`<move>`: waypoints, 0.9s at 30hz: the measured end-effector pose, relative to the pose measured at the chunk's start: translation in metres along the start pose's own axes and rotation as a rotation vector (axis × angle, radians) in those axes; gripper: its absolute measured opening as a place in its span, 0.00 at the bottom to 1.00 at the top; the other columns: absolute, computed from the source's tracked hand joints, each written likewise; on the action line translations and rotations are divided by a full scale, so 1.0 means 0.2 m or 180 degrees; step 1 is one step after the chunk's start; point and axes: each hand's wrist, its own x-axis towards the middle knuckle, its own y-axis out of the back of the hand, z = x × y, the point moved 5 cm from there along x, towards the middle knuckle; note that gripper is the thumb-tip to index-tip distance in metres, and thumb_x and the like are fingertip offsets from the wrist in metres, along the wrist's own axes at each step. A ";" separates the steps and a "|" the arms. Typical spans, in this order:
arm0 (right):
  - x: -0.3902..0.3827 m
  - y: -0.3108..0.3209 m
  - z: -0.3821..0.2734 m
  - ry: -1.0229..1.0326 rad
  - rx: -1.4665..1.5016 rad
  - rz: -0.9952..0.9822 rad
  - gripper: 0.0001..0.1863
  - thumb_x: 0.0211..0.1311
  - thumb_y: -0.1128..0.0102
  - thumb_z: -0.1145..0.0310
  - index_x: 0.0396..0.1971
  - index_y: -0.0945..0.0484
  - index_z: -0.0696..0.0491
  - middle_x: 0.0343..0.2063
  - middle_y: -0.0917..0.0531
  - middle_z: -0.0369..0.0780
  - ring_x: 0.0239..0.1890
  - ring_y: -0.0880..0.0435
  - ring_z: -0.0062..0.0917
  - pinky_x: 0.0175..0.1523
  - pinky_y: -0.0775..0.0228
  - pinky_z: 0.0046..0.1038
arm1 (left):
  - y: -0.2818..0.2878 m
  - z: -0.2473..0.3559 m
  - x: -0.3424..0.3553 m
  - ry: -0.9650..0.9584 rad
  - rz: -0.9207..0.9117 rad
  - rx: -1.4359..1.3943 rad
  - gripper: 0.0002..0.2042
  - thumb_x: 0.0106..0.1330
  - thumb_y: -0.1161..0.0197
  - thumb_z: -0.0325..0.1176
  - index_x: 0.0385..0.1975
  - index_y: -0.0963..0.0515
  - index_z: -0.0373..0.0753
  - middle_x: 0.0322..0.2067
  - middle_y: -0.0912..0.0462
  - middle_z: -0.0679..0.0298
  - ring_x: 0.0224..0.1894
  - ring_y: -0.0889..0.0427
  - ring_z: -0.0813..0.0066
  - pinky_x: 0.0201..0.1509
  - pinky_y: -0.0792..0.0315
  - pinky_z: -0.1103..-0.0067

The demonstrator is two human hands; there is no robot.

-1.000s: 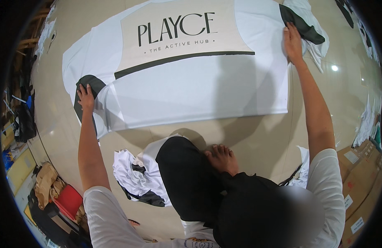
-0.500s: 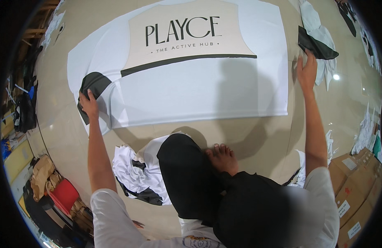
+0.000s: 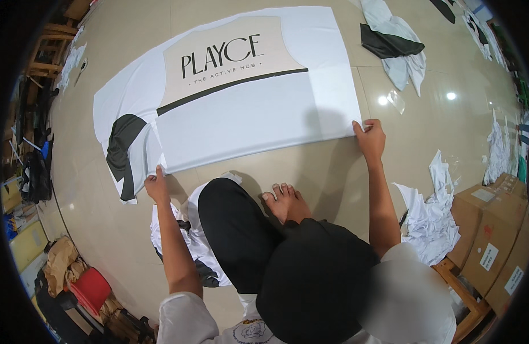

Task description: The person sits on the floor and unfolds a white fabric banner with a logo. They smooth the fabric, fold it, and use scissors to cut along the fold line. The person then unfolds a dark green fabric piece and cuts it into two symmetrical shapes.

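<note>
A large white fabric sheet [image 3: 236, 132] lies spread on the floor in front of me. Printed on it is a cream panel [image 3: 230, 51] with dark lettering and a dark band along its lower edge. At the near right corner, my right hand [image 3: 371, 140] pinches the sheet's edge between thumb and fingers. My left hand [image 3: 156, 186] is closed on the near edge further left, fingertips partly hidden. A black curved fabric piece [image 3: 124, 143] rests on the sheet's left end, just beyond my left hand.
White and black scraps [image 3: 393, 43] lie at the far right. A crumpled white cloth heap [image 3: 430, 223] sits beside cardboard boxes [image 3: 476, 229] on the right. Under my left forearm is another fabric pile [image 3: 207, 272]. A red item [image 3: 89, 288] and bags stand at the left.
My right hand has left the black scrap at the far right and now grips the sheet's near right corner. My left hand has moved off the black piece to the near edge.
</note>
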 end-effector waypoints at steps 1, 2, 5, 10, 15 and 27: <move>0.02 -0.02 0.00 0.0043 0.0049 -0.0071 0.26 0.55 0.22 0.50 0.42 0.16 0.57 0.32 0.12 0.46 0.37 0.12 0.43 0.45 0.21 0.43 | -0.02 0.02 0.09 0.0116 -0.0309 0.0167 0.28 0.65 0.25 0.52 0.45 0.22 0.27 0.33 0.19 0.57 0.31 0.19 0.68 0.41 0.22 0.71; 0.03 -0.04 -0.02 0.0002 0.0106 -0.0171 0.25 0.55 0.22 0.50 0.39 0.16 0.57 0.31 0.12 0.45 0.36 0.13 0.40 0.44 0.21 0.41 | -0.01 -0.04 0.19 0.0430 -0.0387 -0.0162 0.24 0.66 0.25 0.48 0.46 0.22 0.32 0.37 0.18 0.56 0.35 0.18 0.68 0.40 0.23 0.70; 0.03 -0.03 -0.03 -0.0103 0.0052 -0.0257 0.23 0.55 0.22 0.51 0.33 0.16 0.57 0.29 0.13 0.44 0.33 0.13 0.35 0.43 0.21 0.36 | -0.11 -0.08 0.23 0.1238 -0.0452 -0.1788 0.21 0.70 0.29 0.43 0.52 0.23 0.33 0.41 0.17 0.56 0.38 0.16 0.66 0.43 0.22 0.69; -0.02 -0.01 -0.05 -0.0031 0.0229 -0.0048 0.20 0.56 0.24 0.57 0.39 0.16 0.57 0.34 0.10 0.47 0.39 0.11 0.43 0.46 0.20 0.39 | -0.07 -0.22 0.39 0.1649 -0.0813 -0.3371 0.16 0.77 0.39 0.34 0.57 0.25 0.31 0.49 0.15 0.54 0.48 0.13 0.61 0.52 0.16 0.65; -0.01 -0.02 0.02 -0.0317 0.0451 -0.0503 0.18 0.57 0.23 0.59 0.36 0.15 0.59 0.32 0.11 0.47 0.36 0.10 0.39 0.45 0.19 0.37 | -0.08 -0.26 0.43 0.1507 -0.0692 -0.3579 0.15 0.79 0.40 0.34 0.57 0.25 0.32 0.51 0.15 0.54 0.52 0.13 0.60 0.55 0.15 0.67; -0.04 0.00 0.09 0.0126 0.0798 0.0089 0.08 0.64 0.30 0.68 0.33 0.15 0.57 0.25 0.12 0.44 0.29 0.12 0.38 0.40 0.21 0.37 | 0.06 -0.27 0.34 0.1379 -0.0224 -0.2968 0.10 0.77 0.34 0.34 0.45 0.21 0.33 0.38 0.16 0.59 0.35 0.16 0.70 0.35 0.20 0.79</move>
